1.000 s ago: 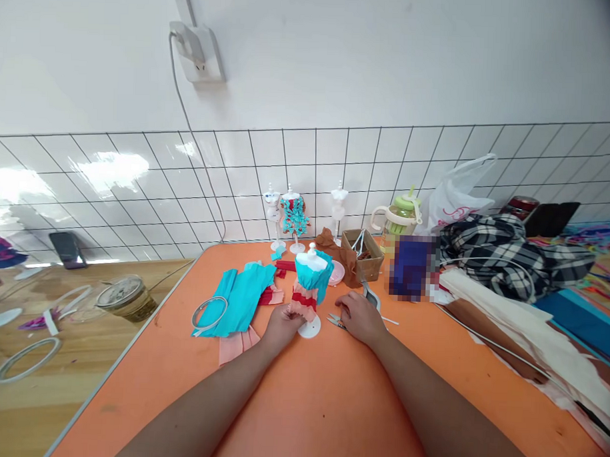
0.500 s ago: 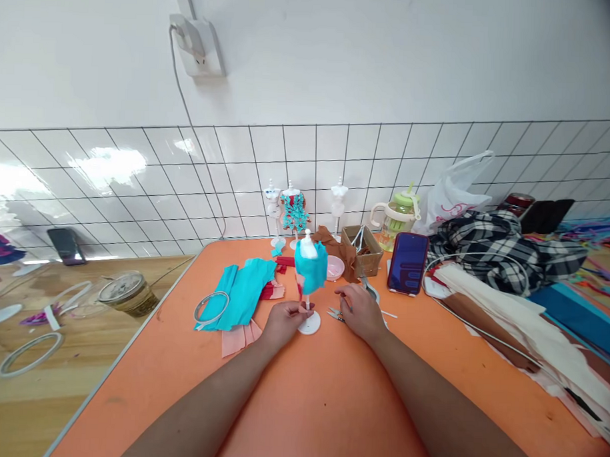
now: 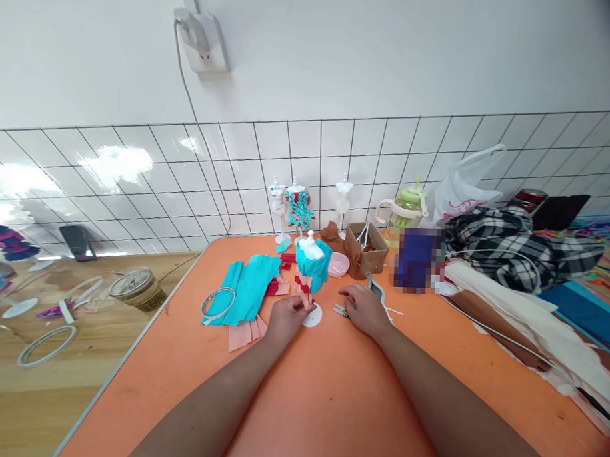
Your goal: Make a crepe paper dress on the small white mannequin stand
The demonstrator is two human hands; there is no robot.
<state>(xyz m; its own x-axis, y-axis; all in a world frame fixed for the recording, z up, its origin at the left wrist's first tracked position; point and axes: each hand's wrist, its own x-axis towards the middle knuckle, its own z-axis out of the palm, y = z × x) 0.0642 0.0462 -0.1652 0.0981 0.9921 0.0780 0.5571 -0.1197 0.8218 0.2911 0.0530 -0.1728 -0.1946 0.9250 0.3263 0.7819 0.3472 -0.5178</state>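
Head view: on the orange bench (image 3: 329,402) stands a small doll mannequin (image 3: 311,263) wrapped in teal paper, on its round white base, in the middle of the bench. The left hand (image 3: 286,316) has its fingers (image 3: 300,304) pinched on the pink-red frill at the mannequin's lower edge. The right hand (image 3: 365,309) rests on the bench with its fingers loosely curled, tips just beside the small snips (image 3: 339,311); whether they grip them I cannot tell. Teal paper sheets (image 3: 245,288) and a tape ring (image 3: 217,302) lie to the left
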